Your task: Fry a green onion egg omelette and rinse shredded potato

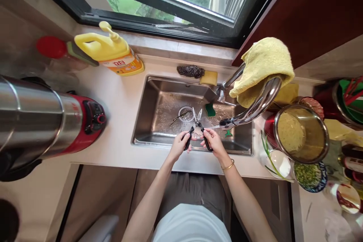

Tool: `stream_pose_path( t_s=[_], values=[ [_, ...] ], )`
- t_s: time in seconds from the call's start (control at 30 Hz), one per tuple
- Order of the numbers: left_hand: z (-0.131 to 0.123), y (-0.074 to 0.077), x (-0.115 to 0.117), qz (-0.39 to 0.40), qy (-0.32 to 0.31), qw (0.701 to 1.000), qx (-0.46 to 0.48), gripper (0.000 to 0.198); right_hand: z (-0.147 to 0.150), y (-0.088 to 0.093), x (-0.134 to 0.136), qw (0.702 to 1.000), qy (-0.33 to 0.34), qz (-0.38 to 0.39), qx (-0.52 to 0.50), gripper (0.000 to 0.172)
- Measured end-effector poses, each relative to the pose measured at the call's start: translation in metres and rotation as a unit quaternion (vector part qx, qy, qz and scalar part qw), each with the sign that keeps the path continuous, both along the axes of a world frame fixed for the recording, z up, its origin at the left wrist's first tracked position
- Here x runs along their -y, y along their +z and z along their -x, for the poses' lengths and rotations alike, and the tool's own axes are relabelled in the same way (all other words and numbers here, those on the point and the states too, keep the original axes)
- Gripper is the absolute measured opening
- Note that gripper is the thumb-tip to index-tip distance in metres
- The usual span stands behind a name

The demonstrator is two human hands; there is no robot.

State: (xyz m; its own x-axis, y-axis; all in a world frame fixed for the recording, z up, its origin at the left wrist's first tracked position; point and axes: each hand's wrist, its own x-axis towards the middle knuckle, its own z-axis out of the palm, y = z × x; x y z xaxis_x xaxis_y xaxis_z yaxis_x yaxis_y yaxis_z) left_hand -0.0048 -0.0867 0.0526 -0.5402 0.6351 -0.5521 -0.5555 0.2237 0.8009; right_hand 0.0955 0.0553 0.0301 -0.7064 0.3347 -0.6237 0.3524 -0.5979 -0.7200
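Note:
Over the steel sink (159, 94) both my hands hold a pair of black-handled kitchen scissors (196, 119) with the blades spread open and pointing away from me. My left hand (179, 145) is closed on the left handle, and my right hand (213, 142) is closed on the right handle. The blades hover just in front of the round drain (185, 113). The tap spout (249, 111) ends right of the scissors, a little above my right hand.
A yellow detergent jug (110, 51) lies left of the sink, with a red and steel appliance (56, 117) nearer. A steel scourer (190, 71), yellow sponge (208, 78) and green scrubber (210, 109) sit by the basin. A yellow cloth (266, 62) drapes the tap. Bowls (300, 132) crowd the right counter.

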Motion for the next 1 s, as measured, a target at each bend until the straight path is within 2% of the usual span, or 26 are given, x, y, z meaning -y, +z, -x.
stream_pose_path(
  t_s=[0.2,0.4,0.53,0.63,0.77,0.9,1.0],
  values=[
    [-0.007,0.03,0.021,0.006,0.019,0.999,-0.03,0.041,0.006,0.015,0.016,0.998,0.006,0.063,-0.023,0.039],
    [-0.018,0.05,0.019,0.021,-0.011,0.992,-0.126,0.04,0.007,0.027,0.025,0.997,0.02,0.069,-0.029,0.038],
    [-0.024,0.059,0.018,0.001,-0.007,0.992,-0.125,0.04,0.007,0.031,0.025,0.999,0.03,0.036,-0.025,0.037],
    [-0.019,0.065,0.024,-0.013,-0.01,0.995,-0.095,0.042,0.005,0.037,0.018,0.998,0.055,0.013,-0.02,0.037],
    [-0.003,0.073,0.039,-0.051,-0.042,0.997,-0.031,0.049,-0.001,0.051,-0.002,0.992,0.12,-0.048,0.0,0.038],
    [0.011,0.081,0.05,-0.081,-0.092,0.992,0.004,0.052,-0.007,0.067,-0.02,0.973,0.201,-0.116,0.003,0.038],
    [0.014,0.085,0.054,-0.091,-0.105,0.99,0.005,0.053,-0.008,0.077,-0.025,0.963,0.219,-0.159,-0.004,0.037]
  ],
)
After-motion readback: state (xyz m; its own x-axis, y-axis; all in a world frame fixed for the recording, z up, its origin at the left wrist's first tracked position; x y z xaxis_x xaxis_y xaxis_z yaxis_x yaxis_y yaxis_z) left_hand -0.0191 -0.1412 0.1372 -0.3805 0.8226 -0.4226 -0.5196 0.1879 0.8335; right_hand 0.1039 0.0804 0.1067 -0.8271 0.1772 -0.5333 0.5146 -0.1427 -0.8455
